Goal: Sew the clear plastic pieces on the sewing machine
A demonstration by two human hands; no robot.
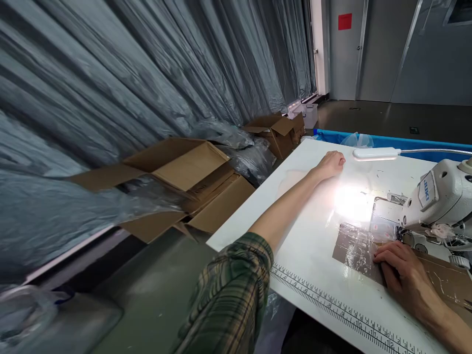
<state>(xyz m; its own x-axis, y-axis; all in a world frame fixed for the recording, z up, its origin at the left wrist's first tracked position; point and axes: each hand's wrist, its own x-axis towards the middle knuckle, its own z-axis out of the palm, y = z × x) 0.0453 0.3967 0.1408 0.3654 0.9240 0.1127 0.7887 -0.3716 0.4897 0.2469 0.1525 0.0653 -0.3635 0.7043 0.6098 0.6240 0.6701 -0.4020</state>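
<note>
My left hand is stretched to the far side of the white sewing table, its fingers curled closed. Whatever it may hold is hidden from view. Beside the needle area of a white sewing machine, my right hand has bent fingers pressed together on a flat brown piece covered with shiny clear tape or film. A small clear sheet with pale pinkish marks lies by the needle plate, just beyond the right fingertips. More brown taped board extends right, partly behind the right wrist.
A lit white lamp on a bendable neck shines on the table. A printed ruler runs along the near edge. Open cardboard boxes and clear plastic bags stand left on the floor, by a grey curtain.
</note>
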